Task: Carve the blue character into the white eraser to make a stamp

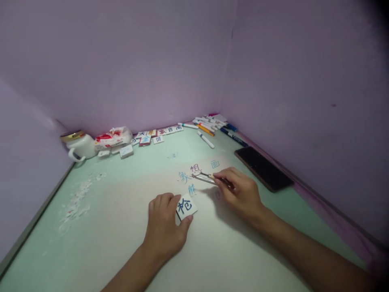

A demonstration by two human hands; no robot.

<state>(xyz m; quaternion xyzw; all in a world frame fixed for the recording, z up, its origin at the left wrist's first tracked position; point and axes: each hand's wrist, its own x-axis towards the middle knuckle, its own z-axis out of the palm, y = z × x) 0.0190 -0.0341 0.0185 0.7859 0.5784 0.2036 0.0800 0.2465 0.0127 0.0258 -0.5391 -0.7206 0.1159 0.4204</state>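
My left hand (164, 227) rests on the pale green table (121, 227) and pinches a small white tile (186, 206) marked with a dark blue character. My right hand (240, 190) grips metal tweezers (205, 177), tips pointing left. The tips touch or clasp a small clear piece (196, 169) with a purple character; which, I cannot tell. Around it lie other small characters in light blue (183, 177), (191, 190), (214, 164).
A black phone (263, 168) lies at the right by the wall. Several marker pens (212, 125) are heaped in the far corner. A row of character tiles (158, 134), a snack packet (113, 137) and a white mug (79, 147) line the back wall. White scraps (75, 202) litter the left side.
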